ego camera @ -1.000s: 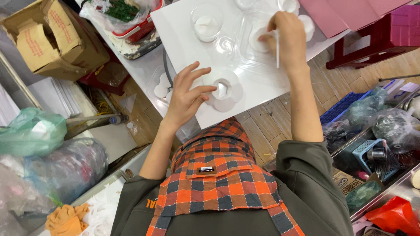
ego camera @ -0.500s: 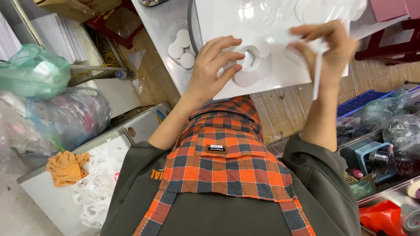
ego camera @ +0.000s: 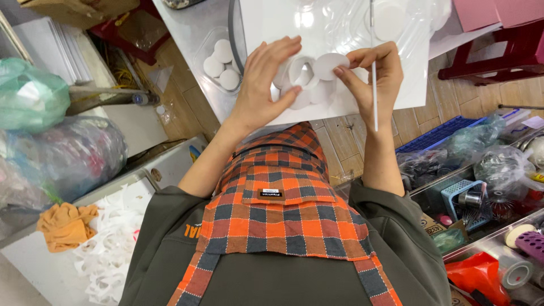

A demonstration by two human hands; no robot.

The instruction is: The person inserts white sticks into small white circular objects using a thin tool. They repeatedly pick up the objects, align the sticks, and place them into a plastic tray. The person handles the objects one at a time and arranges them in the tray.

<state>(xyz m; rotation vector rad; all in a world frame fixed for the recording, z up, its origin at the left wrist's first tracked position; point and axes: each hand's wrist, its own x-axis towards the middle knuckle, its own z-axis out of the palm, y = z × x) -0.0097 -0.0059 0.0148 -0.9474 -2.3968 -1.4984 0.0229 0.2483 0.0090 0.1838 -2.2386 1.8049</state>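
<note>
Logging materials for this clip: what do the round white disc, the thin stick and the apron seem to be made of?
Disc in the right hand: probably matte white foam or card. Stick: thin, white, smooth, likely plastic; cannot tell for sure. Apron: woven cloth with an orange-and-grey check.

The white board point(ego camera: 340, 96) ran off the top edge; the left hand point(ego camera: 266, 79) hid part of a white ring point(ego camera: 303, 71).
</note>
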